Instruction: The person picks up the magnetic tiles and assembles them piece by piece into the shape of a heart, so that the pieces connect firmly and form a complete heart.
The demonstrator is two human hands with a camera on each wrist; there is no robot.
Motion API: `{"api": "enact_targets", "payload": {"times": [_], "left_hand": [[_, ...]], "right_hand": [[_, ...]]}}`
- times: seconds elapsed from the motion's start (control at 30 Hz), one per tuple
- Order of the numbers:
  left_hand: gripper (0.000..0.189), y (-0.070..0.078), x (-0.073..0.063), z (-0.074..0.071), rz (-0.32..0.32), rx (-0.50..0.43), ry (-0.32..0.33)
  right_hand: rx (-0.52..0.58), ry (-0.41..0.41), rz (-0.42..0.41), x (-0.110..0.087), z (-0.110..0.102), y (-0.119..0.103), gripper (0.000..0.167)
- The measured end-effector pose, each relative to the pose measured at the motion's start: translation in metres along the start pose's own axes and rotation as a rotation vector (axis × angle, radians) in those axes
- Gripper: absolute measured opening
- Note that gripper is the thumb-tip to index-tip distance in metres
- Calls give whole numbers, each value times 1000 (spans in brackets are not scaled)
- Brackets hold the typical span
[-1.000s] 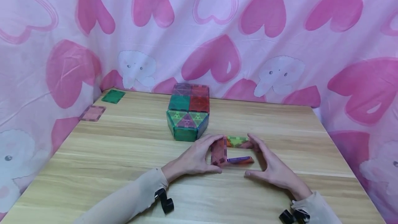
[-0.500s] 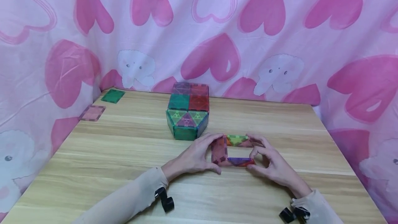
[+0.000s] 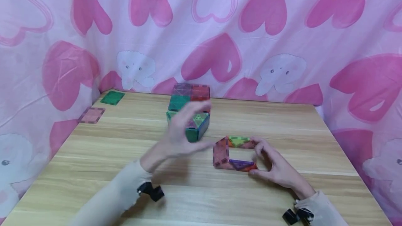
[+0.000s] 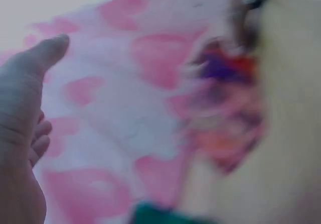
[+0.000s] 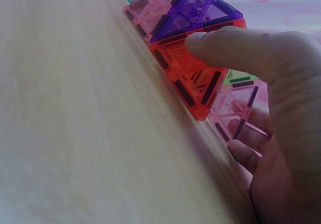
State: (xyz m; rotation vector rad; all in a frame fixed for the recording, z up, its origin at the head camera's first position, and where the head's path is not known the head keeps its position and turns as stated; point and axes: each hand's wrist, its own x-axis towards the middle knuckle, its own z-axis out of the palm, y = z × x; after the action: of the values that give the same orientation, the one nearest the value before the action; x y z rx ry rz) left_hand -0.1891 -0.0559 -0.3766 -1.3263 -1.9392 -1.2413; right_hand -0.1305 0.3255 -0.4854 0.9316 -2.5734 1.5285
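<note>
A three-sided frame of see-through magnetic tiles stands on the table. Its left side is a pink square tile (image 3: 221,151); its far side includes a lime triangle tile (image 3: 239,140), and its near side joins a purple triangle tile (image 5: 198,10) to a red triangle tile (image 5: 193,76). My right hand (image 3: 279,168) grips the frame's right end, thumb on the red tile and other fingers around by the far side. Blurred by motion, my left hand (image 3: 176,137) is raised to the left of the frame, fingers spread and holding nothing, partly covering a larger magnetic tile block (image 3: 201,133).
That larger block, with green, red and purple tiles, stands behind the frame. Flat at the table's far left lie a green square tile (image 3: 112,98) and a pale pink square tile (image 3: 91,115). A pink heart-print curtain (image 3: 210,55) closes off the back and sides.
My left hand has let go of the pink tile and lifted up and left. My right thumb and fingers have closed onto the frame's right end, and its near side now stands more upright.
</note>
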Motion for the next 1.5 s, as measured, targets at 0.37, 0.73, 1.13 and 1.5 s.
{"api": "enact_targets", "payload": {"times": [0.37,0.73,1.13,1.5], "left_hand": [[73,-77,-44,-155,-314,408,600],[78,-143,-181,-220,-925,677,413],[47,-148,-188,-220,-888,665,146],[103,-130,-191,-246,-1080,577,-53]], "right_hand": [[32,12,41,1,0,-1,125],[-15,7,96,-1,1,-2,113],[-54,6,90,-1,-2,1,110],[-26,-16,42,1,1,-2,108]]}}
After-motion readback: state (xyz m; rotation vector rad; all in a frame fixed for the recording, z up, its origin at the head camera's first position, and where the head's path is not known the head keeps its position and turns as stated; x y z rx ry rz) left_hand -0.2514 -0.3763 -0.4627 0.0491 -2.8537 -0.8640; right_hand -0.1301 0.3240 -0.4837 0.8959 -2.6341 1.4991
